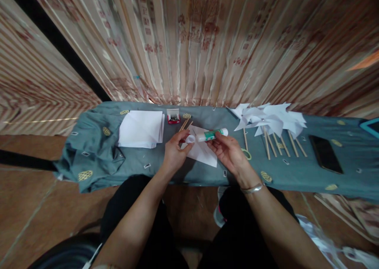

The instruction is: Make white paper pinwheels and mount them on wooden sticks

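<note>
My right hand [227, 150] is closed on a white glue stick [212, 135] with a green label, held nearly level with its end toward the left. Between thumb and fingers, my left hand [175, 150] grips a small white cap [190, 139], its round opening facing the glue stick. A narrow gap separates cap and stick. Below both hands a white sheet of paper [204, 155] lies on the cloth, partly covered. Just beyond my left hand are several thin wooden sticks [185, 124], and behind them stands an open small red box [173, 116] with little dark items inside.
A stack of white paper [141, 129] lies left on the green patterned cloth [177, 174]. To the right are several white paper pinwheels [263, 120] on wooden sticks, a tape roll [246, 154], a black phone [325, 154] and a blue-edged object [371, 127]. A curtain [201, 44] hangs behind.
</note>
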Action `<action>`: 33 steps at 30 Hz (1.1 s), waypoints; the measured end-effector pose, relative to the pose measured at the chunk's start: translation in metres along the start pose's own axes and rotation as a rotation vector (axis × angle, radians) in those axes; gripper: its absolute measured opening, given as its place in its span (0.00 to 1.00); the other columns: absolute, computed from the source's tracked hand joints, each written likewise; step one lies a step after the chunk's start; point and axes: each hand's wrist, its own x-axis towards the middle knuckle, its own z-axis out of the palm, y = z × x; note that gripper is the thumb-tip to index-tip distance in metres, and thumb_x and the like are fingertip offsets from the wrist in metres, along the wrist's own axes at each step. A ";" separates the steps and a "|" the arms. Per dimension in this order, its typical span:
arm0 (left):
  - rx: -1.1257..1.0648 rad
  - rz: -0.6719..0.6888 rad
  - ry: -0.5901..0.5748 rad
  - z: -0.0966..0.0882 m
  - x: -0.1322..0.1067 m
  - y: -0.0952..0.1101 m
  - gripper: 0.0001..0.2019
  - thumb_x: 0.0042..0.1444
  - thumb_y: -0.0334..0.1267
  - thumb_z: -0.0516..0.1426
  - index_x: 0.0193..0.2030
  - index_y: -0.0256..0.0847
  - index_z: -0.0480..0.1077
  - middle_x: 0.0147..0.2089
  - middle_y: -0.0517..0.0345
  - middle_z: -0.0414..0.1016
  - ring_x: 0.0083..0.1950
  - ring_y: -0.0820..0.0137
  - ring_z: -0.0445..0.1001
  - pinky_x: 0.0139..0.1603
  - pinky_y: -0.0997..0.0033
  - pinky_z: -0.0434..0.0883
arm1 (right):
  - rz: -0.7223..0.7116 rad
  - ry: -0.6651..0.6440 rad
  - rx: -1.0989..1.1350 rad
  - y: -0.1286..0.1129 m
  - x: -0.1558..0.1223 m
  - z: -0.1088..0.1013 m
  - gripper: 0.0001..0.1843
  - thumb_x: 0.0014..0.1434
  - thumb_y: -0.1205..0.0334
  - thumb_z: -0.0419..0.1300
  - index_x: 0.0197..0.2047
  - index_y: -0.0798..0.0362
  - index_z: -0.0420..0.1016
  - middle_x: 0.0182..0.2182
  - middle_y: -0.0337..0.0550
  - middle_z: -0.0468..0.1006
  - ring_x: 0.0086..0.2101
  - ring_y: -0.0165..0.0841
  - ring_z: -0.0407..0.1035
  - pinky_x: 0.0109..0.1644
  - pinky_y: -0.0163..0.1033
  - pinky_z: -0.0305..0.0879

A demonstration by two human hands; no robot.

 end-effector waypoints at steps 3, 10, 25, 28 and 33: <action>0.125 0.051 -0.023 -0.002 -0.002 0.002 0.15 0.48 0.33 0.62 0.46 0.41 0.74 0.45 0.53 0.78 0.43 0.66 0.75 0.50 0.63 0.72 | -0.024 0.007 -0.041 0.001 -0.001 0.001 0.13 0.42 0.59 0.75 0.31 0.53 0.79 0.29 0.37 0.83 0.30 0.28 0.77 0.41 0.31 0.76; 0.202 0.146 -0.045 -0.004 -0.003 0.003 0.13 0.50 0.31 0.62 0.44 0.40 0.75 0.44 0.54 0.78 0.44 0.67 0.75 0.49 0.65 0.72 | -0.086 0.034 -0.111 0.004 -0.003 0.005 0.16 0.38 0.57 0.76 0.31 0.52 0.80 0.28 0.35 0.81 0.30 0.26 0.75 0.38 0.29 0.74; 0.323 0.297 -0.073 -0.005 -0.006 0.003 0.12 0.54 0.33 0.62 0.46 0.42 0.76 0.46 0.53 0.77 0.48 0.65 0.75 0.52 0.63 0.73 | -0.078 0.039 -0.255 0.005 -0.004 0.005 0.18 0.34 0.53 0.77 0.27 0.51 0.79 0.24 0.33 0.80 0.24 0.24 0.71 0.33 0.30 0.73; 0.366 0.341 -0.081 -0.005 -0.008 0.002 0.11 0.56 0.35 0.61 0.46 0.42 0.76 0.43 0.54 0.77 0.46 0.66 0.75 0.50 0.65 0.73 | -0.061 0.057 -0.261 0.009 -0.002 0.005 0.20 0.32 0.51 0.77 0.27 0.52 0.79 0.24 0.34 0.80 0.24 0.24 0.71 0.33 0.30 0.73; 0.415 0.387 -0.080 -0.006 -0.012 -0.003 0.10 0.56 0.34 0.61 0.45 0.40 0.76 0.41 0.54 0.77 0.44 0.66 0.75 0.48 0.65 0.73 | -0.042 0.118 -0.292 0.020 0.001 0.005 0.22 0.31 0.48 0.76 0.26 0.53 0.77 0.20 0.33 0.78 0.22 0.25 0.71 0.31 0.31 0.72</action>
